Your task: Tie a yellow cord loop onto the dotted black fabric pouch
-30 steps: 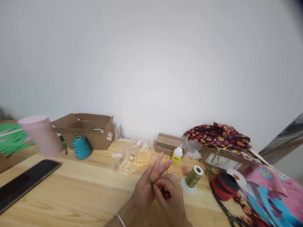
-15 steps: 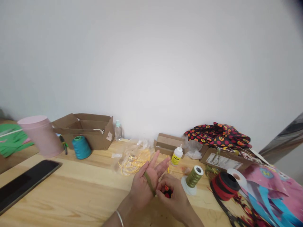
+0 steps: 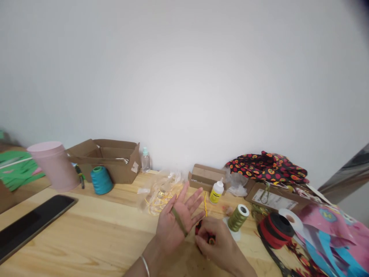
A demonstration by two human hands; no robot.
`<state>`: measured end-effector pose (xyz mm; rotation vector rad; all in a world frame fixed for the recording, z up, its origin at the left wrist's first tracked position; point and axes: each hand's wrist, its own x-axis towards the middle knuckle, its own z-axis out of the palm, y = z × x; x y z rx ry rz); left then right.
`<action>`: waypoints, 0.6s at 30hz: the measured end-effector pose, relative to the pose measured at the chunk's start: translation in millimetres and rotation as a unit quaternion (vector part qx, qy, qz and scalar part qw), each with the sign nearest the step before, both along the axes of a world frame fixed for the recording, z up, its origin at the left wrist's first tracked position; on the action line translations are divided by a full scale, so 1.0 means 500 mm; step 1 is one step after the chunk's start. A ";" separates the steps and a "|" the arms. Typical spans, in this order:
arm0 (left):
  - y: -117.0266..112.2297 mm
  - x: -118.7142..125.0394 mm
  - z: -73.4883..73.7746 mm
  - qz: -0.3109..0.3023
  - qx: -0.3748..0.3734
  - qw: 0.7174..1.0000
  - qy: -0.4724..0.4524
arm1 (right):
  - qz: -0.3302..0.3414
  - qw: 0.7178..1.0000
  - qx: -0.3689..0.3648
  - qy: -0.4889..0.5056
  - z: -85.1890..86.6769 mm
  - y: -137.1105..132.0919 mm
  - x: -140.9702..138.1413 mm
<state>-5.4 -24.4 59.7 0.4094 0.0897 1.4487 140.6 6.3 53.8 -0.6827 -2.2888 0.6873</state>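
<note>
My left hand (image 3: 176,221) is raised palm up over the table, its fingers stretched out and spread. An olive-green cord (image 3: 179,222) crosses the palm from beside the thumb to the outer edge; its ends are hidden. Just to the right, my right hand (image 3: 217,240) is closed, with thumb and fingertips bent together. A small piece of black fabric with a red and orange pattern (image 3: 211,240) shows among these fingers, partly covered by them. Beyond the right hand stands a spool of olive thread (image 3: 238,218).
A glue bottle (image 3: 216,191) and tangled yellow cord in plastic (image 3: 159,200) lie behind the hands. Left are a phone (image 3: 37,227), teal thread cone (image 3: 101,181), pink bin (image 3: 54,167) and cardboard box (image 3: 115,169). Scissors (image 3: 276,257) and a red-black ribbon roll (image 3: 276,231) are right.
My right hand has moved right and slightly down, away from the left palm where it was at the cord. The left fingers have spread wider. The view has shifted slightly.
</note>
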 end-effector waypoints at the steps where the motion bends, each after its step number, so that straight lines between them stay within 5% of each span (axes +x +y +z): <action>1: -0.001 0.001 0.003 0.002 -0.003 1.000 0.001 | -0.012 1.000 -0.005 0.018 0.002 0.001 0.001; 5: -0.004 0.011 0.010 -0.002 -0.014 1.000 0.014 | -0.024 0.995 -0.003 0.098 -0.002 -0.007 -0.017; 9: -0.003 0.019 0.004 0.011 -0.006 1.000 0.014 | -0.080 0.997 -0.003 0.018 -0.023 -0.019 -0.041; 13: 0.001 0.013 -0.001 0.016 0.014 1.000 -0.005 | -0.101 0.986 -0.100 -0.087 -0.038 -0.009 -0.035; 18: -0.003 0.005 0.006 0.000 -0.004 1.000 -0.018 | -0.030 0.966 -0.232 -0.115 -0.054 0.009 -0.012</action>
